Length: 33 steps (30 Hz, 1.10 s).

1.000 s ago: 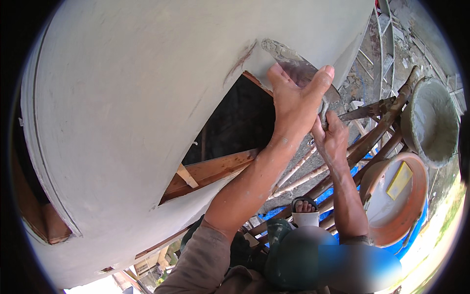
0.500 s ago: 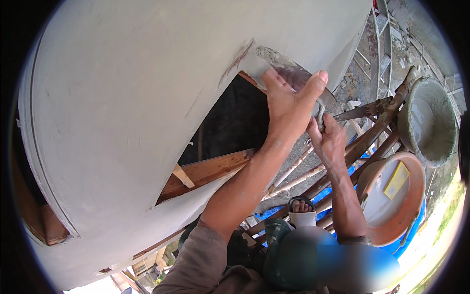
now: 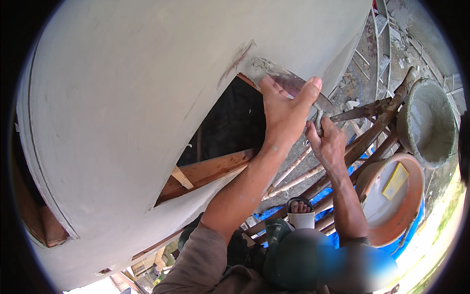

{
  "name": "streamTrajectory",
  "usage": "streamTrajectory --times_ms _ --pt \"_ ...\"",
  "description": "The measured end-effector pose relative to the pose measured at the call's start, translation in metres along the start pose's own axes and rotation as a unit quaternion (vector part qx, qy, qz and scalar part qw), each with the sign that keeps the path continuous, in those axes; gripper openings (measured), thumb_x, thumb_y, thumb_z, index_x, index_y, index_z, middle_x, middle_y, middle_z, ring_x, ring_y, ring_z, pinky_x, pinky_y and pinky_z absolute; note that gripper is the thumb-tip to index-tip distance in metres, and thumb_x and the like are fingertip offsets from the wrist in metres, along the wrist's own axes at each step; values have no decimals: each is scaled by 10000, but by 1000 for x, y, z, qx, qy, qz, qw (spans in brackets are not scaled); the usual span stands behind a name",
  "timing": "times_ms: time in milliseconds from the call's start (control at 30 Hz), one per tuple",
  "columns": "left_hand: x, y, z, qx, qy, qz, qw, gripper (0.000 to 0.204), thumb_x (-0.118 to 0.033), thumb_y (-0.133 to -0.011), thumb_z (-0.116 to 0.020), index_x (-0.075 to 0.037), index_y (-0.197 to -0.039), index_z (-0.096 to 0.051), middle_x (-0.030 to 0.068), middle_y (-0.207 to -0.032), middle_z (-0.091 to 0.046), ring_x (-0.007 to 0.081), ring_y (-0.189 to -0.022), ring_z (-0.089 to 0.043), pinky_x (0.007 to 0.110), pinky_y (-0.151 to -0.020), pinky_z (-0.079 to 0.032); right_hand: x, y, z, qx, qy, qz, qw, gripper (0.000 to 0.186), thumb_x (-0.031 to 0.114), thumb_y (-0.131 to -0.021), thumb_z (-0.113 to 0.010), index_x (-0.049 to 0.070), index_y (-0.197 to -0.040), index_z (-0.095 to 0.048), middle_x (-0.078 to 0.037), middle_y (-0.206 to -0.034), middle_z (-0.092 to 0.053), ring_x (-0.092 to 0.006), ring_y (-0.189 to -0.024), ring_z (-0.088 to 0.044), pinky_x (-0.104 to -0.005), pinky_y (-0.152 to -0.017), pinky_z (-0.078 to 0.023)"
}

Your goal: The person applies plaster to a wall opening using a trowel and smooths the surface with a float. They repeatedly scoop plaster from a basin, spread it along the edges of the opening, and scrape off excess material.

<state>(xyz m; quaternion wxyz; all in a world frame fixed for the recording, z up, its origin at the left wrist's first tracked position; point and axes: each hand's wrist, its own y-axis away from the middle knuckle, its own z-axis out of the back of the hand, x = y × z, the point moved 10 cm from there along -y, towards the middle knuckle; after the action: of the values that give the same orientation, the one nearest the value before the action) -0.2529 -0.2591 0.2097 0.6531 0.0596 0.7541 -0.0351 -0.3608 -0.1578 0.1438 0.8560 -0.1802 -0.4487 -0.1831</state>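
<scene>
A wide steel trowel [image 3: 279, 75], smeared with grey paste, lies against the white wall surface [image 3: 122, 108] just above and right of the upper corner of a dark opening [image 3: 220, 117]. My left hand [image 3: 286, 110] grips the blade, thumb pointing up and fingers pressed on the metal, partly hidden. Below and to the right, my right hand [image 3: 328, 144] is closed around the trowel's handle [image 3: 317, 122]. A dark reddish streak [image 3: 235, 66] marks the wall left of the blade's tip.
Brown scaffold poles [image 3: 379, 125] run diagonally at the right, with a grey mortar bucket [image 3: 426, 122] and an orange basin [image 3: 394, 220] holding a yellow sponge [image 3: 395, 181]. A ladder [image 3: 382, 59] stands beyond. A sandaled foot [image 3: 300, 206] shows below. Wooden framing [image 3: 205, 179] edges the opening.
The trowel and both my hands have moved down and slightly left along the wall, bringing the blade's tip closer to the opening's upper corner. The grip looks the same.
</scene>
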Motion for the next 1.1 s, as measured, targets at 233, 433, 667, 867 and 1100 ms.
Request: streamTrajectory --times_ms 233,433,667,867,1100 --pt "-4 -13 -6 4 -71 -5 997 616 -221 -764 -795 105 -1097 -392 163 -1049 -535 148 -950 -554 276 -821 -479 4 -6 2 -25 -13 -6 1000 363 286 -848 -704 19 -715 -496 -201 -608 -547 -402 -547 -562 -441 -510 -436" --pt "-12 -16 -8 16 -63 -15 998 656 -285 -762 -795 109 -1100 -395 156 -1026 -542 153 -921 -557 273 -790 -480 6 -9 1 -31 26 -16 999 391 304 -856 -691 19 -702 -472 -203 -630 -569 -414 -561 -571 -465 -514 -433" --pt "28 15 19 -6 -36 65 997 597 -268 -836 -733 50 -1193 -376 159 -1096 -555 168 -957 -578 313 -770 -519 5 19 2 35 52 2 998 368 314 -855 -694 27 -738 -496 -166 -650 -559 -380 -584 -576 -445 -541 -452" --pt "17 20 3 63 -14 30 997 679 -225 -849 -727 46 -1319 -319 179 -1214 -483 188 -1070 -545 321 -864 -506 1 37 0 54 -48 13 997 344 301 -857 -717 17 -806 -530 -159 -697 -565 -338 -598 -589 -424 -552 -463" --pt "-12 0 -11 84 -42 33 995 808 -312 -786 -802 119 -1278 -327 190 -1181 -480 200 -1072 -535 316 -933 -466 6 13 6 45 -63 -24 997 400 317 -871 -706 6 -751 -484 -178 -603 -509 -336 -525 -519 -405 -520 -429"
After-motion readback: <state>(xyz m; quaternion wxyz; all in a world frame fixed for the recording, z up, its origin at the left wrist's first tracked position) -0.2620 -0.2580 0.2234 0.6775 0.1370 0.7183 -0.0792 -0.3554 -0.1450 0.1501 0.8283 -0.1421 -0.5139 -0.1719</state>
